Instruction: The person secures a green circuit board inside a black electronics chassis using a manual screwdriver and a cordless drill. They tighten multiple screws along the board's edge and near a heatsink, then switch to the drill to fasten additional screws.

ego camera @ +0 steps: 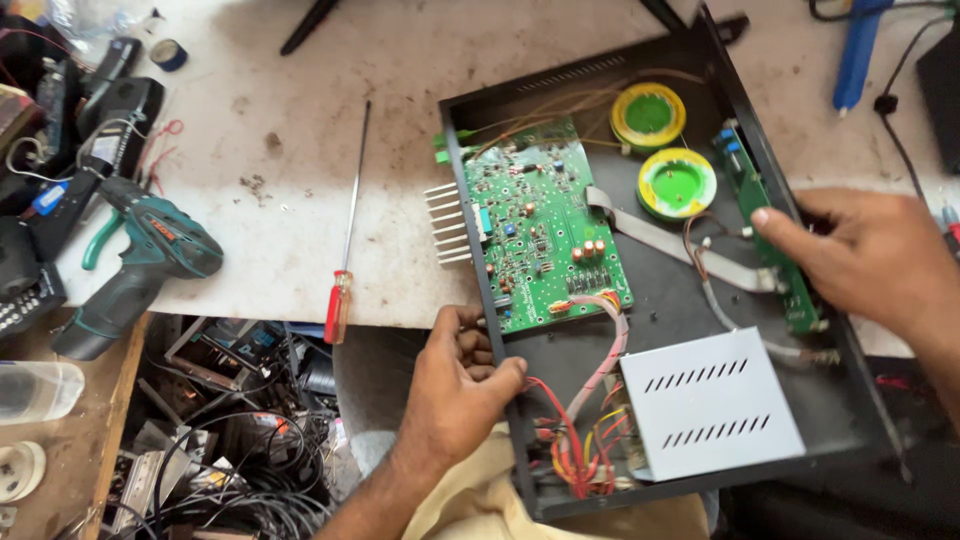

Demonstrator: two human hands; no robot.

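Two hands steady the open chassis [660, 300]: left hand [455, 385] clasps its near-left wall, right hand [865, 255] pinches the narrow front board [765, 215]; next, easing it free.

Two bare hands in frame, no gloves, rings or watch showing. Left hand [455, 385] comes up from bottom centre with a bare forearm, no sleeve. Right hand [875, 255] enters from the right edge, wrist bare too. Short plain nails.
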